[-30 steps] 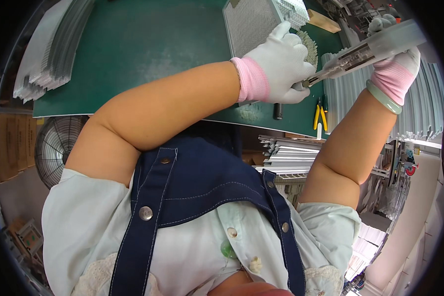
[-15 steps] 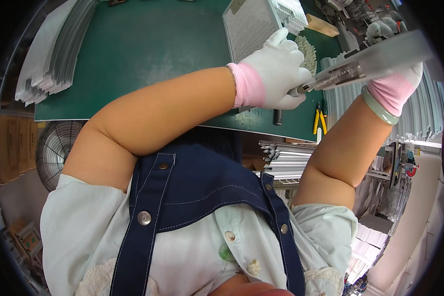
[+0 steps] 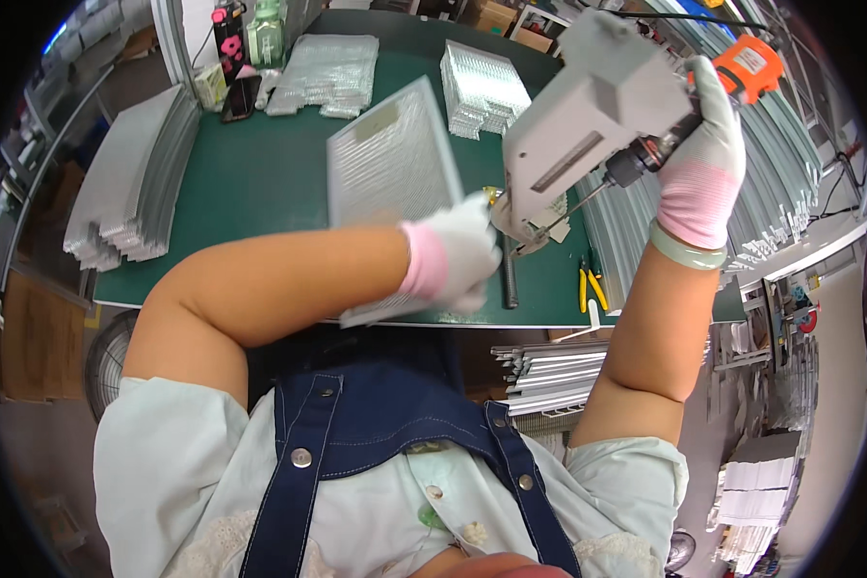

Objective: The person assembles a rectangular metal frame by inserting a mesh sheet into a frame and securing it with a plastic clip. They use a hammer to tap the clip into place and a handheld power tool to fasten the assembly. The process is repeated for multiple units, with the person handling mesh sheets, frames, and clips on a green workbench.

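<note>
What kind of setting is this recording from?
Probably a factory assembly bench: a green work mat, stacks of metal mesh panels, and a grey power tool held in the right hand.

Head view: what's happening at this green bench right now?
A person in white knit gloves with pink cuffs works over the green-topped bench. The right hand grips a grey power tool with an orange rear, raised above the bench, its thin bit pointing down-left. The left hand rests at the near corner of a flat rectangular silver mesh panel lying on the bench. Stacks of similar silver panels sit on the bench's left, and yellow-handled pliers lie near its front edge.
</note>
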`<state>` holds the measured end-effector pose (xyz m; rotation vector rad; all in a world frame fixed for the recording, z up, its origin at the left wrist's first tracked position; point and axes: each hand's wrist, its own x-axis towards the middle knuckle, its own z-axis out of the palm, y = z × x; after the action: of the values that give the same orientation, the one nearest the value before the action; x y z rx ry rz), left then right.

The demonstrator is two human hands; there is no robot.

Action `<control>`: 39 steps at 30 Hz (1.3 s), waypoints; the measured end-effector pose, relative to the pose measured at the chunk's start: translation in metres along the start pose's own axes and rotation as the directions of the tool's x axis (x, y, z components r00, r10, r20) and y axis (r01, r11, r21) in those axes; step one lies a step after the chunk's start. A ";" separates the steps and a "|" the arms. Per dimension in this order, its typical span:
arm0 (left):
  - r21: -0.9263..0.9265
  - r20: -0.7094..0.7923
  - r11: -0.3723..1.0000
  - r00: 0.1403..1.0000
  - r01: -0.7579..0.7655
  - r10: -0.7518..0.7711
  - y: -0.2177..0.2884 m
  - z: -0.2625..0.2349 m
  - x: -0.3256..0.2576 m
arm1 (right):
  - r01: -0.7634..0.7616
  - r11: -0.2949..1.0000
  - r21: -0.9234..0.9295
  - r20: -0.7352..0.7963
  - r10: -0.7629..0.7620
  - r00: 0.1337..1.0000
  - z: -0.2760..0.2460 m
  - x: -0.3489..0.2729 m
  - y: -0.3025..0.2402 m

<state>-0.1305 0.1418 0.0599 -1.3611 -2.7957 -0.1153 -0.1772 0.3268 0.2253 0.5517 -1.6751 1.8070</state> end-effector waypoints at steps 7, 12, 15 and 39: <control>0.104 -0.124 0.839 0.844 0.534 -0.522 -0.103 0.078 -0.001 | 0.012 0.990 -0.139 -0.094 -0.025 0.995 0.002 -0.005 0.003; 0.033 0.156 0.582 0.571 0.813 -0.806 -0.228 0.129 -0.070 | 0.024 0.984 -0.174 -0.087 -0.040 0.995 -0.013 -0.006 0.000; 0.127 0.387 0.655 0.571 0.744 -0.724 -0.238 0.073 -0.073 | -0.023 0.988 -0.153 -0.100 0.008 0.995 -0.020 -0.007 -0.001; -0.238 -0.168 0.970 0.982 0.047 -0.088 0.051 -0.025 -0.098 | 0.042 0.987 -0.153 -0.104 -0.058 0.993 0.007 -0.077 0.052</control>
<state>-0.0297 0.0941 0.0816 -1.2242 -2.7459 -0.5552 -0.1571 0.3072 0.1370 0.4191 -1.6916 1.6285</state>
